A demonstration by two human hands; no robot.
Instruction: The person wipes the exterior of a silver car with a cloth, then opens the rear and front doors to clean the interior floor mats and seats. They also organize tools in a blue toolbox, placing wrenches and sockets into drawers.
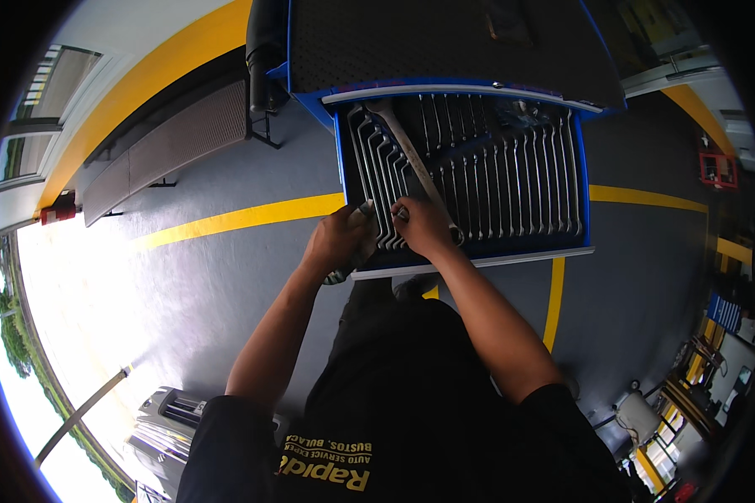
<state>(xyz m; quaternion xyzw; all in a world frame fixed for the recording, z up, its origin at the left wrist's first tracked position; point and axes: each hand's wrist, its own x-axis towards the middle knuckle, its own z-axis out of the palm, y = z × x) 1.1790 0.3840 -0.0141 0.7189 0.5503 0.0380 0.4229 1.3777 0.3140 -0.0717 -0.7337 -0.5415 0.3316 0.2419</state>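
An open drawer of wrenches [512, 186] lies in front of me. My left hand [334, 239] is closed at its near left corner, gripping a crumpled greyish rag [362, 248] that hangs toward the drawer's edge. Over the left part of the drawer, my right hand [425, 226] is closed, with a bright metal end, seemingly of a wrench [403, 214], at its fingertips; the rest is hidden. Cranked ring wrenches [377, 180] stand in a row beside both hands. A large wrench [413, 155] lies slantwise across the others, its lower end beside my right wrist.
The drawer belongs to a blue tool cabinet [445, 50] with a dark ribbed top. A long perforated bench [172, 147] stands at the far left. Yellow lines [243, 220] cross the grey floor. A silver vehicle [164, 432] is at lower left, a chair [637, 415] at lower right.
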